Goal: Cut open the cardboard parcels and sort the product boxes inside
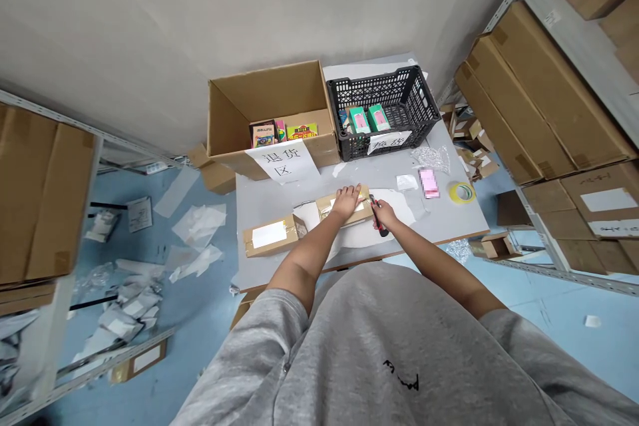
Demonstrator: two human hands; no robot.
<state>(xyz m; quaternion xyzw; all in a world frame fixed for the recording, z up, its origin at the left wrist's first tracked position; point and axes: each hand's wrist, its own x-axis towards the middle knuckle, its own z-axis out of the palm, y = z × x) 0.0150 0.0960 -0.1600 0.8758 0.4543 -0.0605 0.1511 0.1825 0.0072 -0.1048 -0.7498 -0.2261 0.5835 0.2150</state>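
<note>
A small taped cardboard box (324, 205) with a white label lies near the front middle of the table. My left hand (347, 201) rests on its top, fingers spread and lying flat. In my right hand (384, 214) is a red and black box cutter (376, 218), its front end at the box's right end. White sheets of packing material (349, 236) lie under and around this box. Just left of it sits another cardboard box (269, 237) with a white label on top.
At the back of the table (314, 186) stand a large open carton (272, 93) and a black plastic crate (382, 86), both holding small packages. Yellow tape (462, 192), a pink-screened phone (428, 183) and bubble wrap (432, 158) lie right. Shelves of cartons (549, 93) flank both sides; papers litter the floor.
</note>
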